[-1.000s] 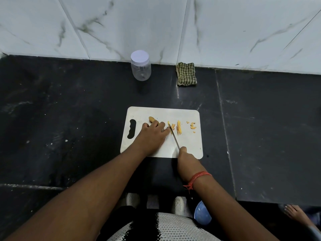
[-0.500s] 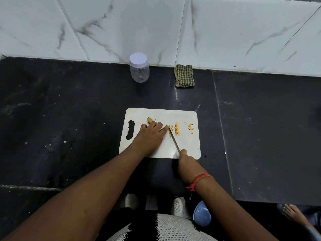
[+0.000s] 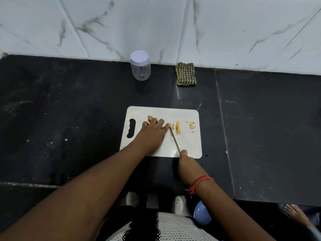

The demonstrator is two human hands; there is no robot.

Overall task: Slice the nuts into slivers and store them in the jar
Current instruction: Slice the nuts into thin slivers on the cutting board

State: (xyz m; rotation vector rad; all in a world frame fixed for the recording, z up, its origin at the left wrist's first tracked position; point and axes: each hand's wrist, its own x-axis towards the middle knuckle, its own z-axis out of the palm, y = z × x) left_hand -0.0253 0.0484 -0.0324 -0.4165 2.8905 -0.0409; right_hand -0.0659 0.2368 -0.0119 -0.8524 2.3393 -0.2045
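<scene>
Slicing in progress on the white cutting board, set on the dark surface. Left hand pressed down on the board, fingertips pinning a nut hard against the blade of the knife. Right hand clamped round the knife handle at the board's near edge, blade slanting up and left to the fingertips.

Against a second ago: little changed in the grips, blade tip drawn closer in to the left fingertips, no longer out near the cut pieces. Probably one more cut under way on the same nut.

Just right of the blade, a small row of slivers; farther right, a few loose curved bits. Behind the left fingers, one nut seemingly uncut.

Jar well apart at the back wall, upright, white lid on, seemingly empty. Checked cloth to its right.

Judged: cutting partly done, at least one nut left, storing not yet begun. Main hazard: blade touching or nearly touching the fingertips.
</scene>
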